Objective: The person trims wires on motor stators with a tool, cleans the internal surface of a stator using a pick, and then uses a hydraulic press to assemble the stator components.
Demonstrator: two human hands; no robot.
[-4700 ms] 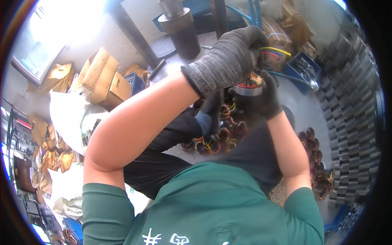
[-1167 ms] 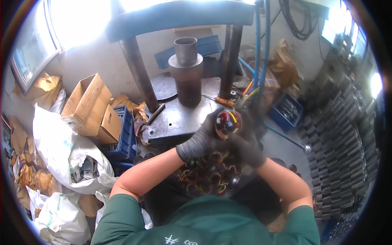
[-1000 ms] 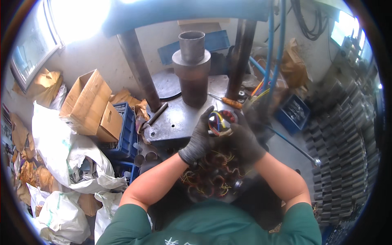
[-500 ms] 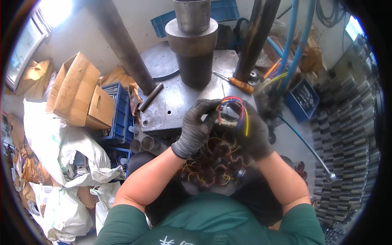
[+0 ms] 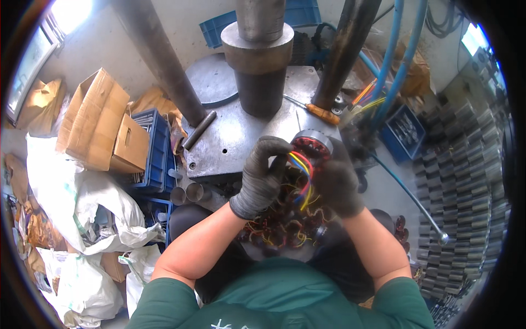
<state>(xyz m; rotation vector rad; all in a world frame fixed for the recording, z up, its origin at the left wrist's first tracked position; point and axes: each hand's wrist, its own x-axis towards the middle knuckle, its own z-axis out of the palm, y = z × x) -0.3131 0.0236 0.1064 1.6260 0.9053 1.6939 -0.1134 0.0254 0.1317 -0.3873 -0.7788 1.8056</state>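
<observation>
A motor stator (image 5: 313,140), a grey metal ring with red windings inside, is tilted at the front of the press plate. My left hand (image 5: 262,174), in a dark grey glove, pinches the stator's lead wires (image 5: 304,174) near their base between thumb and forefinger. Red, yellow and blue leads curve down from there. My right hand (image 5: 341,183), gloved too and smeared by motion, grips the stator's right side; its fingers are partly hidden. Below both hands lies a heap of wound stators (image 5: 285,222) with loose coloured leads.
The steel press plate (image 5: 235,156) carries a thick ram (image 5: 264,82) between two columns. A wooden-handled screwdriver (image 5: 323,114) and a short metal bar (image 5: 200,130) lie on it. Blue crates (image 5: 156,153), cartons and white sacks (image 5: 98,214) stand left; stacked metal cores (image 5: 455,219) rise right.
The stator has been turned, so its grey outer ring now shows above the windings. Its leads swing lower and left, and my right hand has shifted slightly.
</observation>
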